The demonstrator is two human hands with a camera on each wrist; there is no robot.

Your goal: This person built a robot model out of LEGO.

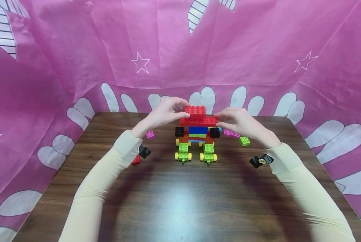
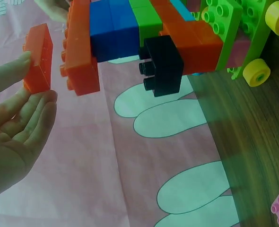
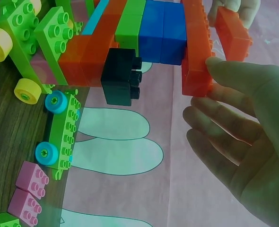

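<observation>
My left hand [image 1: 165, 112] pinches a red brick [image 2: 39, 59] between thumb and fingers. A small gap shows in both wrist views between this brick and the studs of the long red piece [image 3: 194, 61] topping a built brick structure. My right hand [image 1: 242, 122] has its thumb and index finger at the right end of that long piece and pinches it. Below it are blue bricks [image 1: 198, 130], green bricks, and orange-red bricks [image 2: 196, 45]. A black brick [image 2: 164, 66] sticks out on each side. Green wheeled bases [image 1: 183, 153] with yellow wheels carry the structure on the table.
Loose pink bricks [image 3: 26, 194], a green brick [image 1: 244, 141] and a green wheeled base with blue wheels [image 3: 64, 135] lie right of the structure. Left of it are a pink brick [image 1: 150, 134] and a red one [image 1: 136, 160]. A pink patterned cloth [image 1: 174, 43] hangs behind the wooden table [image 1: 180, 201].
</observation>
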